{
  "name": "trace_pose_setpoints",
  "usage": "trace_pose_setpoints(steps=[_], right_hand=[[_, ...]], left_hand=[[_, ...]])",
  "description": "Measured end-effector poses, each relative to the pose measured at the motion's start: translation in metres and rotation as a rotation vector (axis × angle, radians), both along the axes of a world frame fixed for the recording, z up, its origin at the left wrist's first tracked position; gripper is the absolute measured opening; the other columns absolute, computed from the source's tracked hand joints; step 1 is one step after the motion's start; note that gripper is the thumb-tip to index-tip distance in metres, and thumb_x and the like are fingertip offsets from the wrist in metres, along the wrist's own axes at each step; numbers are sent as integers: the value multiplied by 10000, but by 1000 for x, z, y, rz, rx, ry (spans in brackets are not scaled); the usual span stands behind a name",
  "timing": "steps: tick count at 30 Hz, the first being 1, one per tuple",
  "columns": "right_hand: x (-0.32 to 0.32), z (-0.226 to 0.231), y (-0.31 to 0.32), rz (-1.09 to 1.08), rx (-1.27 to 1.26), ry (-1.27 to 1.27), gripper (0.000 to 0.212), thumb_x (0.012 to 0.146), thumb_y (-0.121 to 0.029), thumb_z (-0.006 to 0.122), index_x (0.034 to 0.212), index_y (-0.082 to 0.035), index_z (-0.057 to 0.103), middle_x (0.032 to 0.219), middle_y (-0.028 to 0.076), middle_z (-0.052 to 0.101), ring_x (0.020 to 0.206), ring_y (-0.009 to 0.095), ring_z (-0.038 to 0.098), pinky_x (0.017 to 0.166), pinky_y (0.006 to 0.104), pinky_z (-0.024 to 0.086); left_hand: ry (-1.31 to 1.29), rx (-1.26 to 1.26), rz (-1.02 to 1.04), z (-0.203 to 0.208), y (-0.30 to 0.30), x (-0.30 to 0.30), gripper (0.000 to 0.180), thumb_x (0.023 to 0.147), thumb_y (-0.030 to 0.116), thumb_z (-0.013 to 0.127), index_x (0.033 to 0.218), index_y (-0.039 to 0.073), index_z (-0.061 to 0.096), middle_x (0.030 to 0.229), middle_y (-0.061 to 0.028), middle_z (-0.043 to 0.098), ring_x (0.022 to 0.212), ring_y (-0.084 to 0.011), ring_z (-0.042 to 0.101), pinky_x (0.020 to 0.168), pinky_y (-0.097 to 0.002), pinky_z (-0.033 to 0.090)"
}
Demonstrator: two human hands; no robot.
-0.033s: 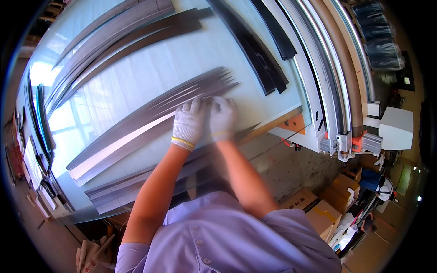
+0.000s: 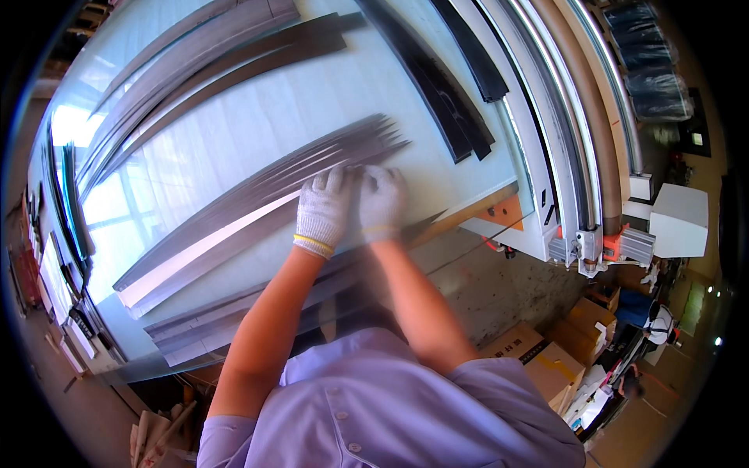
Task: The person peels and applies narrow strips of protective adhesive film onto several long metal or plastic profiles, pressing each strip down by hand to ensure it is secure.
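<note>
My left hand point(image 2: 324, 204), in a pale knit glove with a yellow cuff, is closed at the right end of a grey strip in a fanned stack of long, flat strips point(image 2: 257, 178). Close beside it, my right hand point(image 2: 382, 196), gloved the same way, has its fingers curled in at the strip's end. It is slightly blurred, and what lies within its fingers is hidden. A paler strip point(image 2: 211, 252) runs leftward from under my left hand. More grey strips point(image 2: 207, 326) lie along the near edge, passing under my forearms.
The strips lie on a large glossy pale table point(image 2: 257, 109). Other strip bundles point(image 2: 195, 62) lie at the far left, and black strips point(image 2: 437, 86) at the far right. A machine with long rails point(image 2: 577, 117) borders the right side. Cardboard boxes point(image 2: 530, 355) stand on the floor at the lower right.
</note>
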State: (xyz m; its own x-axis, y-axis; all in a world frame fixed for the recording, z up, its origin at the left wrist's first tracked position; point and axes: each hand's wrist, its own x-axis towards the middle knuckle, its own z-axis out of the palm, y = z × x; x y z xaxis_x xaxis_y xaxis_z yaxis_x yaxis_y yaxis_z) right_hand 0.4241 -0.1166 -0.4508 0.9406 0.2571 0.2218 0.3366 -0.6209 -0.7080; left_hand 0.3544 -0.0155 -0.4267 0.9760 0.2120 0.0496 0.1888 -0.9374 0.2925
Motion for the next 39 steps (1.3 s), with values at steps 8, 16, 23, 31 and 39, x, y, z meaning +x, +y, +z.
trace_pose_setpoints(steps=[8, 16, 23, 31, 39], right_hand=[[-1, -7, 1, -17, 62, 1, 152, 812, -72, 675, 963, -76, 691, 879, 146, 624, 830, 349, 615, 747, 431, 500], [1, -5, 1, -50, 126, 44, 135, 823, -78, 671, 956, -73, 696, 885, 145, 624, 840, 345, 616, 767, 423, 504], [-2, 2, 0, 29, -14, 52, 127, 821, -85, 666, 944, -75, 695, 893, 141, 623, 836, 346, 615, 759, 423, 501], [-3, 7, 4, 66, -49, 2, 128, 811, -96, 670, 936, -82, 695, 887, 131, 633, 847, 349, 610, 768, 441, 493], [-2, -3, 2, 79, -5, -21, 138, 824, -99, 662, 955, -78, 699, 894, 141, 633, 854, 357, 610, 777, 442, 494]], left_hand=[[-69, 48, -10, -8, 2, -2, 500, 813, 161, 572, 1308, 95, 541, 1273, -109, 537, 1086, -306, 566, 859, -456, 480], [-78, 95, -12, -16, 2, -4, 479, 830, 179, 552, 1297, 74, 541, 1289, -123, 536, 1084, -310, 574, 846, -460, 491], [-102, 66, 1, -8, 1, -3, 475, 824, 186, 562, 1285, 71, 540, 1259, -120, 540, 1066, -309, 579, 844, -455, 490], [-194, -113, 43, -7, 7, -3, 453, 833, 171, 576, 1272, 63, 557, 1186, -150, 582, 1034, -363, 585, 863, -476, 487], [-144, -147, 54, -13, 25, 26, 280, 818, 193, 673, 1090, 124, 686, 1107, -90, 627, 929, -314, 636, 771, -423, 540]])
